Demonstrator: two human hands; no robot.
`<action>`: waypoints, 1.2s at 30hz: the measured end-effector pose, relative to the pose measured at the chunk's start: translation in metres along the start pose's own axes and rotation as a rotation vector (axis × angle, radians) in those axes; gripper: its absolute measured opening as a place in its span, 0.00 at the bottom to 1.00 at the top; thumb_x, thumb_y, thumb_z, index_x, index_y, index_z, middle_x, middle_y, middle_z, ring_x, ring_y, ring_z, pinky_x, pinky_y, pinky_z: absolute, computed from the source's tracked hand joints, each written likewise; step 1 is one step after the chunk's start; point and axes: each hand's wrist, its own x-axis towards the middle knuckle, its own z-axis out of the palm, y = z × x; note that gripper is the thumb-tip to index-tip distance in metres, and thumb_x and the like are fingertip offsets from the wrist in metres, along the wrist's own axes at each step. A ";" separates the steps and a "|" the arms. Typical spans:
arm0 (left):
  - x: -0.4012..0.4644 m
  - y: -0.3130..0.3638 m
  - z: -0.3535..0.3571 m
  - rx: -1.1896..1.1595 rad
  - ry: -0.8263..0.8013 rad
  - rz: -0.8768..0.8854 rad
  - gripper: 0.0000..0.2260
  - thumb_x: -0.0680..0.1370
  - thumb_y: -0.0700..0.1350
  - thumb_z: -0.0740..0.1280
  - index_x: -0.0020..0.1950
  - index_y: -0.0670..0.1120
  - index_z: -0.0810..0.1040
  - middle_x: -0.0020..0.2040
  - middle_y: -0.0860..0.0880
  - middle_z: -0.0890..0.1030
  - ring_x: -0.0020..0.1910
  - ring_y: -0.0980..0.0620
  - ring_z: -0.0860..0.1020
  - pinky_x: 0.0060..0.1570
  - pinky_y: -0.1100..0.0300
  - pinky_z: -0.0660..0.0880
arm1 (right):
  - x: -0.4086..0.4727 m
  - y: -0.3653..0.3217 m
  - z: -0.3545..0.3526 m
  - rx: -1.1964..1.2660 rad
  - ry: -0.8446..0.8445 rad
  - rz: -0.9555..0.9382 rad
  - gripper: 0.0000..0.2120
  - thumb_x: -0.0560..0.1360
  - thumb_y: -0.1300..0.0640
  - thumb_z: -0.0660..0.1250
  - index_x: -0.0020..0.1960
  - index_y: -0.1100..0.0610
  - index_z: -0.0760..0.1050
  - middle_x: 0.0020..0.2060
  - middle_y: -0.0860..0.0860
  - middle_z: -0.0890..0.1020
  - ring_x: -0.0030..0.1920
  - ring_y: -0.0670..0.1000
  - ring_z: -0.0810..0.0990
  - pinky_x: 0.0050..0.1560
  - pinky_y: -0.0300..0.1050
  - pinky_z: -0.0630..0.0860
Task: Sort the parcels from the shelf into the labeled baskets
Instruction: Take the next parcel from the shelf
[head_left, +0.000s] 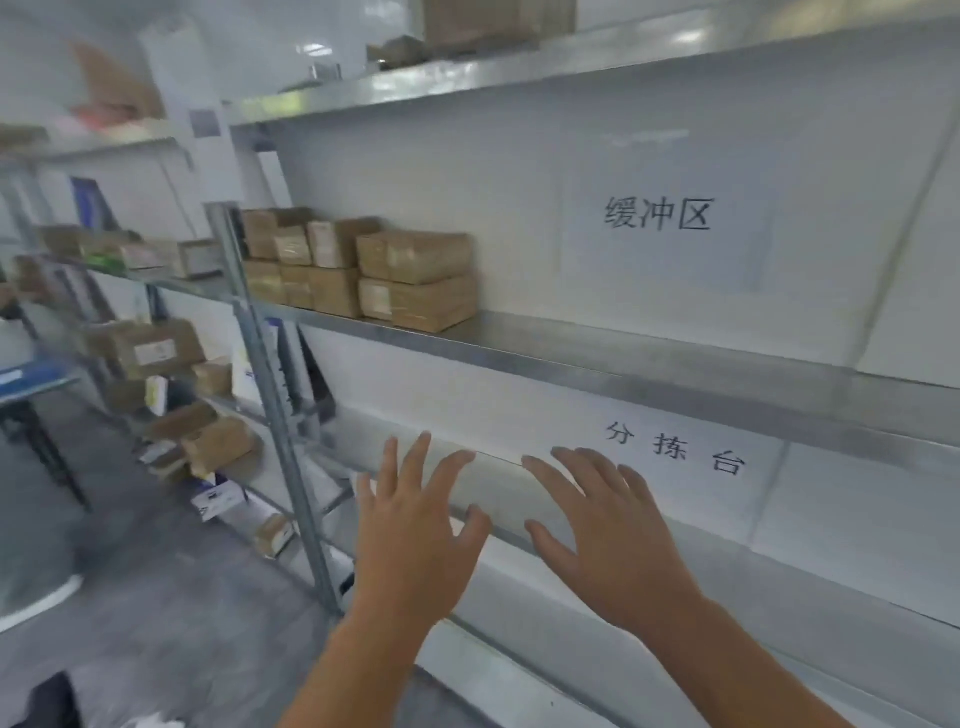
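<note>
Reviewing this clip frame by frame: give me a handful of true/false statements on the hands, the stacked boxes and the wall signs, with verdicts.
1. Both hands are empty with fingers spread. True: the left hand and right hand hold nothing.
2. The right hand grips a cardboard box. False: it is open and touches no box.
3. A stack of brown boxes sits at the left end of the middle shelf. True.
4. The boxes stand directly under the upper wall sign. False: they sit well to the left of it; the shelf below the sign is bare.
5. A second wall sign hangs below the middle shelf. True.
6. A labelled basket stands between the hands. False: no basket is in view.
</note>
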 end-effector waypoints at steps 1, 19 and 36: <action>0.008 -0.017 -0.008 0.007 0.017 -0.023 0.24 0.80 0.61 0.59 0.77 0.65 0.64 0.84 0.52 0.57 0.85 0.44 0.46 0.81 0.37 0.51 | 0.018 -0.013 0.008 0.021 0.003 -0.035 0.27 0.80 0.39 0.60 0.77 0.44 0.68 0.72 0.48 0.76 0.73 0.55 0.73 0.68 0.61 0.74; 0.339 -0.047 -0.058 0.016 0.201 0.035 0.24 0.83 0.53 0.63 0.79 0.54 0.66 0.79 0.46 0.66 0.78 0.40 0.63 0.76 0.44 0.62 | 0.394 0.019 0.077 0.410 0.109 0.002 0.30 0.78 0.41 0.57 0.77 0.52 0.66 0.73 0.53 0.70 0.69 0.61 0.70 0.63 0.58 0.74; 0.406 -0.073 -0.049 -0.434 0.302 0.036 0.16 0.78 0.65 0.62 0.64 0.63 0.69 0.50 0.52 0.81 0.41 0.53 0.81 0.37 0.60 0.76 | 0.455 0.008 0.080 1.223 0.258 0.385 0.42 0.72 0.35 0.76 0.79 0.38 0.59 0.67 0.45 0.75 0.60 0.42 0.79 0.57 0.43 0.79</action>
